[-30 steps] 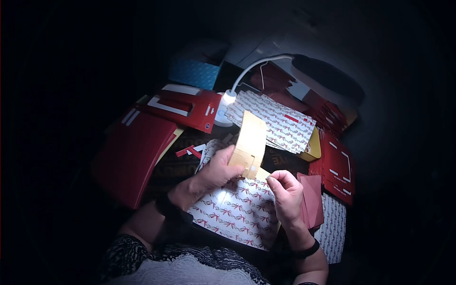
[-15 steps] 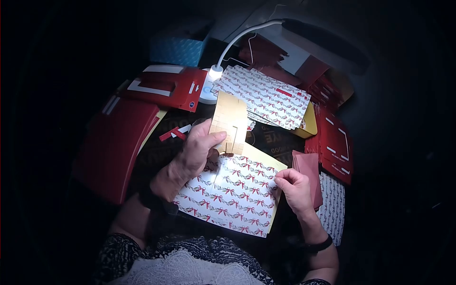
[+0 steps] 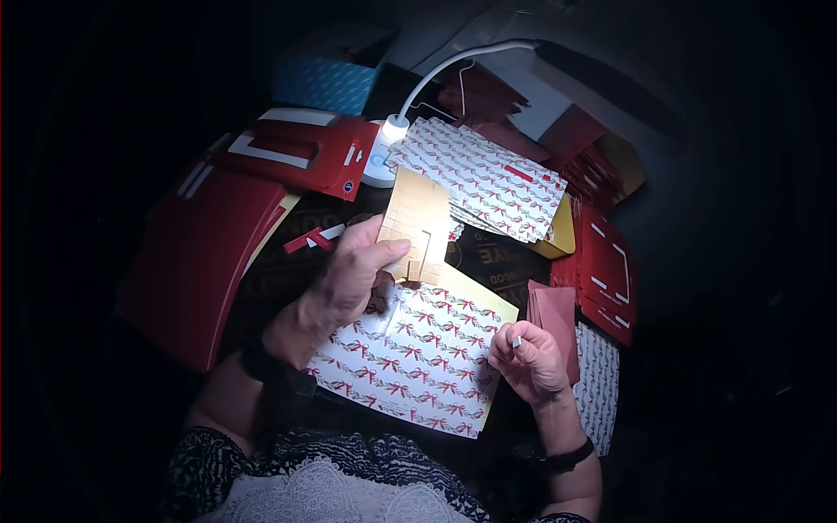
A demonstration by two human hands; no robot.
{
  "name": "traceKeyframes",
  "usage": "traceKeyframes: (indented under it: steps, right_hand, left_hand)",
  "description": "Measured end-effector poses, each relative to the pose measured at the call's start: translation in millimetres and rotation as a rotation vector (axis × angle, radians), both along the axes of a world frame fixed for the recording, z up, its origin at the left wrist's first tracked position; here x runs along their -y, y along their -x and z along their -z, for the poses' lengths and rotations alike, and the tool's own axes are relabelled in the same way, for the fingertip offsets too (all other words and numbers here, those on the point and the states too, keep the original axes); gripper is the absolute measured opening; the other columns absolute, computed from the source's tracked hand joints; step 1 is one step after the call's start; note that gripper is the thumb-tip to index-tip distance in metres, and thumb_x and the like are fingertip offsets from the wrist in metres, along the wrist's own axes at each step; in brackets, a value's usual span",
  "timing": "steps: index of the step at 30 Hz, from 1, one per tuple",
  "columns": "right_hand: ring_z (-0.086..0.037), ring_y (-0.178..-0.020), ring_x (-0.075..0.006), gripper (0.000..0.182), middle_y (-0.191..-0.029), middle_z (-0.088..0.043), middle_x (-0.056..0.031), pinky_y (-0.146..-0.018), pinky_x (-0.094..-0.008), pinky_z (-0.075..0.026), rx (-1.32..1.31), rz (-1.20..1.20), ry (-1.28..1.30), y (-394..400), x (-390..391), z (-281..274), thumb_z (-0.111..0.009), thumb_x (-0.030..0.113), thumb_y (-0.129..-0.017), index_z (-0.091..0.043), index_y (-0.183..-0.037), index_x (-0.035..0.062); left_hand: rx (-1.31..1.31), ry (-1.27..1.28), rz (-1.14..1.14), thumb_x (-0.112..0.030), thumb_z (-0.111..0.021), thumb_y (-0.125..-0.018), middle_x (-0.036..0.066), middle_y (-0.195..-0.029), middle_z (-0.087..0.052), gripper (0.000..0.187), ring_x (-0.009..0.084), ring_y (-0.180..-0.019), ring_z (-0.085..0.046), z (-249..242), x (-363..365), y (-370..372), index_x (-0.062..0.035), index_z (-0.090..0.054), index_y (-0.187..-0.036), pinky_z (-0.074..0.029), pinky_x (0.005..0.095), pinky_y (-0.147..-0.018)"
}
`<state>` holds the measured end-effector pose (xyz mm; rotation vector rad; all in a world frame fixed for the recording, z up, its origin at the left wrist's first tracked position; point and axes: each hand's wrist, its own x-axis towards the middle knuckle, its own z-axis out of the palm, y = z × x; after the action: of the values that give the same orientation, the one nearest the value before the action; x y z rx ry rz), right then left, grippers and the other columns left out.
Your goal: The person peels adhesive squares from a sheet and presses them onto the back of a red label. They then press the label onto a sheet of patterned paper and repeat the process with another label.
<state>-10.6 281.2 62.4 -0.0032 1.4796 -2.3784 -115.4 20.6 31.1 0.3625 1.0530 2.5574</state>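
My left hand [image 3: 349, 275] grips a tan sheet [image 3: 420, 205] scored into small squares, thumb on its front. The sheet stands tilted above a white patterned card [image 3: 418, 370] printed with red bows and green garlands. At the right edge of that card, my right hand [image 3: 536, 366] is closed in a pinch. A tiny pale piece [image 3: 516, 341] shows at its fingertips; its exact kind is too small to make out. Pale yellow paper [image 3: 479, 296] sticks out from under the card.
A lit desk lamp [image 3: 395, 131] stands behind a stack of patterned cards [image 3: 497, 174]. Red folders [image 3: 200, 261] lie at left, more red packs [image 3: 606, 275] at right. Dusky red envelopes [image 3: 554, 322] sit beside my right hand. Small red and white strips [image 3: 309, 240] lie near my left hand.
My right hand has turned and dropped slightly, and a tiny pale piece now shows in its fingertips. My left hand keeps hold of the tan sheet. The whole view has shifted a little.
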Motion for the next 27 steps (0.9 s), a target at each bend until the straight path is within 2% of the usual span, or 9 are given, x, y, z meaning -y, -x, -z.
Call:
traceKeyframes:
  steps: [3,5,6,9,15,21,25,26,27]
  right_hand:
    - [-0.047,-0.07,-0.0101,0.012,-0.079,-0.055,-0.0029,-0.066,-0.0237,-0.04,0.014,0.07,-0.099,3,-9,0,-0.064,0.01,-0.088,-0.06,-0.09,-0.0003]
    - [-0.052,-0.07,-0.0086,0.008,-0.078,-0.06,-0.0031,-0.066,-0.0213,-0.043,-0.048,0.191,-0.642,9,-19,-1,-0.065,0.005,-0.086,-0.064,-0.089,-0.0016]
    - [-0.058,-0.069,-0.009,0.006,-0.079,-0.064,-0.004,-0.067,-0.0202,-0.047,-0.09,0.229,-0.718,11,-13,-5,-0.065,0.0,-0.082,-0.066,-0.087,-0.003]
    - [-0.061,-0.068,-0.0114,0.004,-0.08,-0.064,-0.0055,-0.067,-0.023,-0.05,-0.124,0.192,-0.871,16,-12,1,-0.064,-0.002,-0.081,-0.065,-0.084,-0.0049]
    - [-0.061,-0.065,-0.0124,0.003,-0.077,-0.064,-0.0087,-0.062,-0.0253,-0.051,-0.18,0.162,-1.055,24,-4,2,-0.065,-0.003,-0.077,-0.065,-0.078,-0.0055]
    - [-0.06,-0.065,-0.0113,0.004,-0.077,-0.063,-0.0072,-0.059,-0.0232,-0.048,-0.206,0.217,-1.193,38,-13,4,-0.066,-0.001,-0.076,-0.066,-0.078,-0.0047]
    - [-0.058,-0.069,-0.0087,0.005,-0.074,-0.063,-0.0037,-0.063,-0.0211,-0.045,-0.202,0.304,-1.152,40,-31,7,-0.067,0.001,-0.078,-0.067,-0.078,-0.0033]
    - [-0.058,-0.073,-0.0078,0.006,-0.078,-0.063,-0.0026,-0.065,-0.0212,-0.045,-0.098,0.271,-0.989,38,-35,9,-0.066,0.001,-0.08,-0.066,-0.082,-0.0035]
    - [-0.058,-0.073,-0.0078,0.006,-0.078,-0.063,-0.0026,-0.065,-0.0212,-0.045,-0.098,0.291,-0.981,36,-37,12,-0.066,0.001,-0.08,-0.066,-0.082,-0.0035]
  left_hand:
    - [-0.006,0.01,-0.011,-0.01,-0.048,-0.089,0.014,-0.107,-0.062,0.037,0.0163,-0.092,-0.063,2,0,2,0.0071,-0.047,-0.122,-0.053,0.0296,-0.08]
    - [-0.002,0.012,-0.013,-0.01,-0.048,-0.089,0.014,-0.107,-0.062,0.037,0.0163,-0.092,-0.063,4,0,2,0.0071,-0.048,-0.121,-0.053,0.0294,-0.08]
    - [0.002,0.013,-0.012,-0.01,-0.048,-0.088,0.014,-0.107,-0.062,0.037,0.0163,-0.092,-0.063,5,-1,2,0.0071,-0.048,-0.121,-0.052,0.0293,-0.08]
    - [-0.005,0.024,-0.003,-0.011,-0.048,-0.088,0.014,-0.106,-0.062,0.037,0.0164,-0.092,-0.063,5,0,2,0.0072,-0.048,-0.121,-0.052,0.0291,-0.081]
    - [0.02,0.027,-0.019,-0.011,-0.049,-0.087,0.015,-0.106,-0.062,0.039,0.0168,-0.09,-0.063,3,0,2,0.0076,-0.048,-0.121,-0.053,0.0293,-0.079]
    - [0.031,0.015,-0.068,-0.012,-0.049,-0.086,0.015,-0.104,-0.062,0.04,0.0179,-0.089,-0.064,2,2,4,0.0071,-0.048,-0.121,-0.054,0.03,-0.076]
    - [0.074,0.048,-0.168,-0.014,-0.049,-0.085,0.014,-0.098,-0.063,0.036,0.0183,-0.083,-0.063,-6,8,5,0.0058,-0.052,-0.115,-0.053,0.0293,-0.069]
    - [0.056,0.053,-0.191,-0.015,-0.049,-0.085,0.014,-0.098,-0.063,0.036,0.0186,-0.081,-0.063,-4,10,7,0.0056,-0.052,-0.115,-0.053,0.0295,-0.068]
    - [0.037,0.059,-0.214,-0.016,-0.048,-0.085,0.014,-0.097,-0.063,0.037,0.0188,-0.079,-0.063,-4,11,9,0.0053,-0.052,-0.115,-0.053,0.0296,-0.067]
